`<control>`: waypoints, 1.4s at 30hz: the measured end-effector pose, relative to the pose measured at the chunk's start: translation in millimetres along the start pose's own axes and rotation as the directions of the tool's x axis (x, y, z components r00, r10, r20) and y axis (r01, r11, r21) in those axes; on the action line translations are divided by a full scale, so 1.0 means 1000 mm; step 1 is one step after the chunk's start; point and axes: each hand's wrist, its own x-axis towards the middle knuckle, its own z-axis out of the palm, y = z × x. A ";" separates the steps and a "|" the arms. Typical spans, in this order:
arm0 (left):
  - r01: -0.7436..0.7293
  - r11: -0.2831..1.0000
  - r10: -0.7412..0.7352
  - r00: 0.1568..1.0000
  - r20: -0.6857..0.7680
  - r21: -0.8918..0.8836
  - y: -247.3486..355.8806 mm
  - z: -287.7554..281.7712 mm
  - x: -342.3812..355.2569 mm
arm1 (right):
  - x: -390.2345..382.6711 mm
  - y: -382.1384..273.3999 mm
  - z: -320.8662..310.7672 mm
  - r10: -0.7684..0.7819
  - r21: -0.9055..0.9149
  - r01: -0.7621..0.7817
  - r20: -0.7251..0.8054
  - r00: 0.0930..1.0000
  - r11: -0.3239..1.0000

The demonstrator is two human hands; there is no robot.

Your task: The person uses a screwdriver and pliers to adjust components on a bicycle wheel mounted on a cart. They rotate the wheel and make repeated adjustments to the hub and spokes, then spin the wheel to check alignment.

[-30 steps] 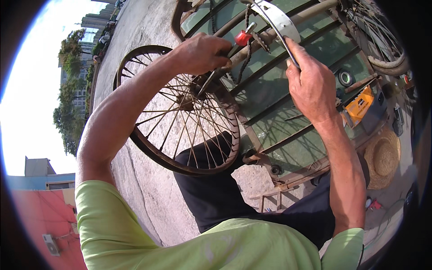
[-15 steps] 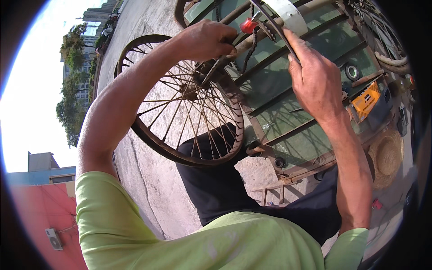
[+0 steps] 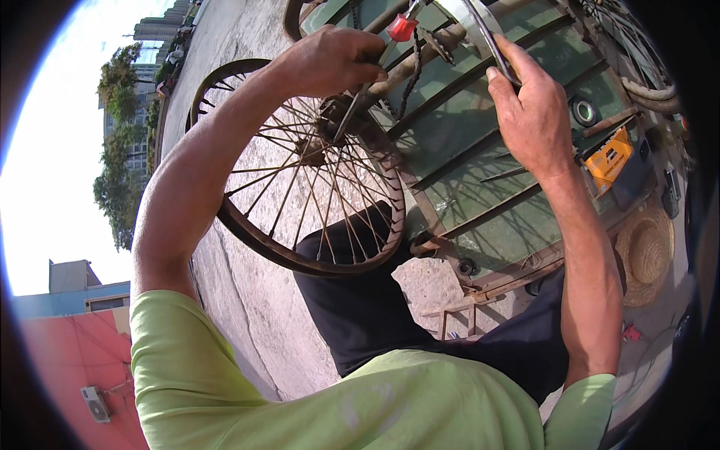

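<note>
My left hand (image 3: 330,61) is closed, its fingers bent round a thin metal bar (image 3: 350,112) that slants from the wheel hub area up past my fingertips. Just beyond those fingers is a red, handle-like piece (image 3: 402,28) with a metal part above it. My right hand (image 3: 529,112) pinches the end of a dark curved strip (image 3: 491,41) between thumb and fingers. Behind that strip curves a pale, wide band (image 3: 472,34). The spoked wheel (image 3: 311,150), with a worn dark rim, stands below my left forearm. A rusty chain (image 3: 411,79) hangs between my hands.
A metal frame with greenish panels (image 3: 480,244) lies under my right arm. On its right side are a tape roll (image 3: 583,111) and a yellow-orange box (image 3: 609,161). A straw hat (image 3: 645,255) lies farther right. Another spoked wheel (image 3: 630,37) is at upper right.
My left hand has shifted slightly up and left, and the red piece with it. My right hand has moved slightly right and up, carrying the end of the dark strip.
</note>
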 end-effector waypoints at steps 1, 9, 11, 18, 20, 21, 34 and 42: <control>-0.011 1.000 0.011 1.000 -0.004 0.002 0.000 0.000 -0.001 | 0.000 0.000 -0.001 0.014 0.017 -0.013 -0.002 1.000 1.000; -0.020 0.997 0.022 0.999 0.024 -0.078 -0.016 -0.001 0.005 | 0.000 0.003 -0.002 0.052 0.038 -0.053 0.026 0.998 0.998; -0.004 0.979 0.017 0.998 0.065 -0.202 -0.026 -0.007 0.004 | 0.000 0.001 -0.004 0.065 0.047 -0.067 0.034 0.997 0.997; 0.017 0.950 0.009 0.997 0.082 -0.312 -0.044 -0.020 0.008 | 0.000 0.005 -0.005 0.059 -0.018 -0.058 0.032 0.998 0.998; -0.008 0.946 0.041 0.995 0.095 -0.325 -0.021 -0.023 0.014 | 0.002 0.005 -0.007 0.057 -0.004 -0.057 0.011 0.998 0.998; -0.015 0.945 0.050 0.994 0.100 -0.326 -0.010 -0.023 0.014 | 0.001 0.005 -0.006 0.061 -0.002 -0.061 0.018 0.998 0.998; -0.004 0.998 0.004 1.000 0.001 0.059 0.000 0.012 -0.001 | 0.000 0.006 0.001 0.066 0.050 -0.068 0.038 0.997 0.996; 0.045 0.999 -0.044 0.998 0.037 -0.024 -0.003 0.013 0.001 | 0.000 0.005 0.005 0.044 0.093 -0.048 0.053 0.998 0.994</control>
